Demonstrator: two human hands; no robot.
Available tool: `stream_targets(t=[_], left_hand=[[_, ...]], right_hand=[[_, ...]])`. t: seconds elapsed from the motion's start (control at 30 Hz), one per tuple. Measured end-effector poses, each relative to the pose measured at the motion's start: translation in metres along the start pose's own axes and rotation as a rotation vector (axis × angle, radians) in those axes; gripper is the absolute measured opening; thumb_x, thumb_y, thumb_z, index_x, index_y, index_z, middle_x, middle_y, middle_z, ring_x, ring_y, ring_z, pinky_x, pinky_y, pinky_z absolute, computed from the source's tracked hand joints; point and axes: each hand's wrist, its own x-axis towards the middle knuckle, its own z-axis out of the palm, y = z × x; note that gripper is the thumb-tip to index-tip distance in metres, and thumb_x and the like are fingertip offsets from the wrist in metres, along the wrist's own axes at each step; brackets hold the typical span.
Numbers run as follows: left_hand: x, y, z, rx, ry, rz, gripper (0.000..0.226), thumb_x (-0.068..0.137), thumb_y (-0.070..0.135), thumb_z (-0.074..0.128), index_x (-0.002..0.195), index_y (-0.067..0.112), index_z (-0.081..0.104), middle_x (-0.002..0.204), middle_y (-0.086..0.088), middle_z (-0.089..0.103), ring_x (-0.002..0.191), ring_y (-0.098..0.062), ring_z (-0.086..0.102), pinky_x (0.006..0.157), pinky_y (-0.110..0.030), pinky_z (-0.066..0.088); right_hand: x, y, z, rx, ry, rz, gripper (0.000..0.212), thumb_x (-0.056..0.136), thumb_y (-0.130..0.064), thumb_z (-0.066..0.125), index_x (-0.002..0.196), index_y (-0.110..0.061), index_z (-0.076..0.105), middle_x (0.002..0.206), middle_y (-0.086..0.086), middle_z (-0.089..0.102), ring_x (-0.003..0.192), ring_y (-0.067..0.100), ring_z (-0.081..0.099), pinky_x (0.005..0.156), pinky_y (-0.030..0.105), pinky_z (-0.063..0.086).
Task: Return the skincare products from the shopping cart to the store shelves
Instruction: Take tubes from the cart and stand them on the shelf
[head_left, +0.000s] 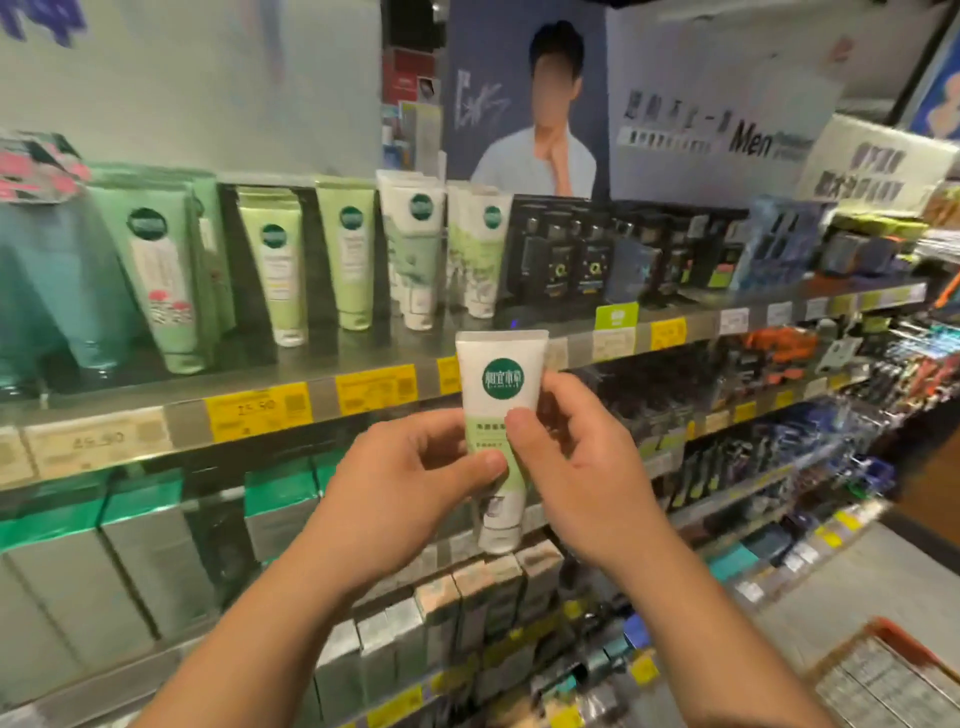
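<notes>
White and pale green, the tube (500, 415) is being held upright at the centre of the frame, below the matching tubes (470, 249) on the upper shelf (571, 343). The left hand (415, 467) and right hand (576, 457) are pinching its middle, fingers clamped on either side. Misreading the similar labels could be sending it into the wrong row.

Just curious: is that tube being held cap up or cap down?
Cap down: the tube has its flat crimped end on top and its white cap below both hands.
</notes>
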Motion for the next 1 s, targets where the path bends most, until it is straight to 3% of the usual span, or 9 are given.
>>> stream_targets(t=[0.1,0.3,0.43,0.53,0.63,0.77,0.83,0.9,1.0], left_hand=[[0.002,0.002,-0.026,-0.004,0.066,0.010,0.022,0.087,0.035,0.076,0.109,0.042,0.077,0.100,0.005,0.080,0.097,-0.025,0.075,0.091,-0.051,0.058],[0.008,0.010,-0.059,-0.070,0.135,0.005,0.022,0.094,0.014,0.070,0.109,0.028,0.078,0.099,0.006,0.080,0.098,-0.024,0.075,0.088,-0.045,0.057],[0.017,0.012,-0.070,-0.113,0.176,0.001,0.022,0.094,0.011,0.070,0.104,0.027,0.079,0.096,0.003,0.080,0.093,-0.019,0.077,0.084,-0.040,0.059],[0.025,0.014,-0.073,-0.126,0.207,0.011,0.020,0.092,0.011,0.073,0.101,0.027,0.080,0.092,0.003,0.081,0.086,-0.016,0.077,0.075,-0.034,0.057],[0.033,0.014,-0.073,-0.139,0.228,0.020,0.019,0.091,0.012,0.075,0.102,0.027,0.080,0.090,0.002,0.080,0.088,-0.020,0.078,0.077,-0.042,0.063],[0.042,0.013,-0.071,-0.127,0.195,0.043,0.021,0.094,0.013,0.072,0.103,0.031,0.079,0.088,0.005,0.080,0.084,-0.018,0.077,0.064,-0.022,0.059],[0.049,0.012,-0.072,-0.101,0.177,0.036,0.024,0.096,0.014,0.069,0.104,0.036,0.078,0.091,0.008,0.080,0.088,-0.017,0.076,0.071,-0.023,0.060],[0.055,0.010,-0.073,-0.087,0.181,0.020,0.022,0.096,0.022,0.070,0.106,0.040,0.076,0.097,0.012,0.079,0.098,-0.018,0.075,0.090,-0.039,0.061],[0.060,0.012,-0.075,-0.132,0.199,-0.014,0.025,0.085,0.043,0.071,0.109,0.040,0.076,0.100,0.013,0.079,0.100,-0.021,0.074,0.095,-0.048,0.058]], right_hand=[[0.007,-0.008,0.018,-0.001,-0.077,-0.011,0.020,0.101,-0.027,0.063,0.118,-0.037,0.062,0.112,-0.008,0.071,0.095,0.003,0.068,0.076,0.014,0.051],[0.022,-0.018,0.048,-0.046,-0.180,0.037,0.050,0.087,-0.036,0.069,0.134,-0.043,0.054,0.099,-0.012,0.065,0.080,0.006,0.061,0.073,0.027,0.053],[0.031,-0.029,0.056,-0.066,-0.250,0.030,0.056,0.087,-0.020,0.076,0.127,-0.051,0.051,0.103,-0.016,0.070,0.081,0.002,0.067,0.069,0.019,0.051],[0.042,-0.024,0.065,-0.141,-0.176,0.025,0.056,0.080,-0.024,0.079,0.124,-0.048,0.055,0.104,-0.011,0.070,0.086,0.004,0.069,0.075,0.027,0.057],[0.049,-0.020,0.072,-0.216,-0.093,0.035,0.054,0.074,-0.035,0.079,0.121,-0.047,0.055,0.107,-0.011,0.069,0.096,0.009,0.069,0.082,0.038,0.060],[0.055,-0.019,0.075,-0.240,-0.006,0.017,0.045,0.071,-0.041,0.071,0.114,-0.042,0.057,0.097,-0.010,0.070,0.089,0.011,0.067,0.076,0.040,0.059],[0.062,-0.015,0.074,-0.237,0.037,0.035,0.042,0.076,-0.032,0.073,0.114,-0.042,0.058,0.095,-0.010,0.070,0.088,0.011,0.068,0.076,0.042,0.059],[0.072,-0.011,0.071,-0.215,0.106,0.059,0.036,0.081,-0.031,0.076,0.112,-0.041,0.060,0.093,-0.011,0.071,0.086,0.009,0.069,0.076,0.042,0.060],[0.093,-0.006,0.062,-0.220,0.226,0.064,0.035,0.082,-0.039,0.081,0.110,-0.038,0.061,0.101,-0.013,0.070,0.092,0.005,0.067,0.081,0.035,0.057]])
